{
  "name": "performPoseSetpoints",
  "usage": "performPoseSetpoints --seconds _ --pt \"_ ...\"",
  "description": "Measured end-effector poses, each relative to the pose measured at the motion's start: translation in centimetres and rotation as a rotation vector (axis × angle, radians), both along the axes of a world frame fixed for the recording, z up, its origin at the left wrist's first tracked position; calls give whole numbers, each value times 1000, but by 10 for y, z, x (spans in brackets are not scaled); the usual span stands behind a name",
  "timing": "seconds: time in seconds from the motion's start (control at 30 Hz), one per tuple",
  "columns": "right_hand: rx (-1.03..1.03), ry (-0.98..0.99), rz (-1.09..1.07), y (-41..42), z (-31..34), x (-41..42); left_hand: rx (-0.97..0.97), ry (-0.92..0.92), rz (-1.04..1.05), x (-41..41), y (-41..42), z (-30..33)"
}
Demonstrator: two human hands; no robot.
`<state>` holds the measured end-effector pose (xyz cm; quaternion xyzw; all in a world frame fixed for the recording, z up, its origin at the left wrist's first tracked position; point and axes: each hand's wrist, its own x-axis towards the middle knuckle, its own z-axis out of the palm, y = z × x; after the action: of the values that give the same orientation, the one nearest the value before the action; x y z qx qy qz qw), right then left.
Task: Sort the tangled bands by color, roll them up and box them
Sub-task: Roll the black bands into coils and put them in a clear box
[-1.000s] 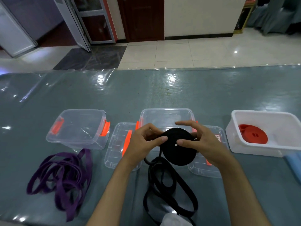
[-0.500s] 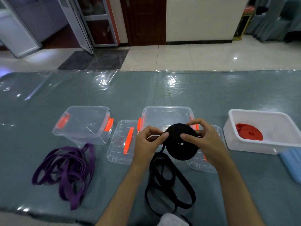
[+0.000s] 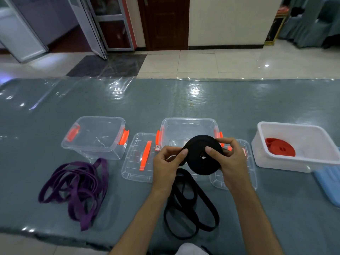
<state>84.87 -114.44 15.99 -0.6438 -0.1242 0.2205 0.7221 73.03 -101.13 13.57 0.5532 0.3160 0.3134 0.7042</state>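
A black band roll (image 3: 197, 159) is held up in front of the middle clear box (image 3: 188, 129). My right hand (image 3: 230, 160) grips the roll, thumb on its face and fingers behind its right rim. My left hand (image 3: 168, 163) pinches the band at the roll's left edge. The loose black band (image 3: 189, 205) trails down in loops onto the table. A tangled purple band (image 3: 75, 188) lies at the front left. A rolled red band (image 3: 280, 149) sits in the white bin (image 3: 294, 162) on the right.
An open clear box with orange latches (image 3: 95, 137) stands at the left. Two clear lids (image 3: 139, 159) (image 3: 248, 181) lie flat beside the middle box. A blue object (image 3: 329, 184) lies at the right edge. The table's front edge is near my forearms.
The roll has turned between my hands and my right hand's fingers have shifted round its rim. The camera has tilted, so everything sits slightly lower in view.
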Motion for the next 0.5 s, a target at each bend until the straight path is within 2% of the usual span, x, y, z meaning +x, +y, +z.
performPoseSetpoints --seconds 0.13,0.23,0.33,0.5 --pt "27 26 -47 9 -5 -4 -59 -15 39 5 -1 -3" --pt "54 64 -88 16 -7 -3 -132 -49 -6 7 1 -6" --pt "69 81 -101 20 -9 1 -110 -36 -2 10 4 -6" --pt "103 83 -154 36 -20 6 -57 -17 161 25 7 -11"
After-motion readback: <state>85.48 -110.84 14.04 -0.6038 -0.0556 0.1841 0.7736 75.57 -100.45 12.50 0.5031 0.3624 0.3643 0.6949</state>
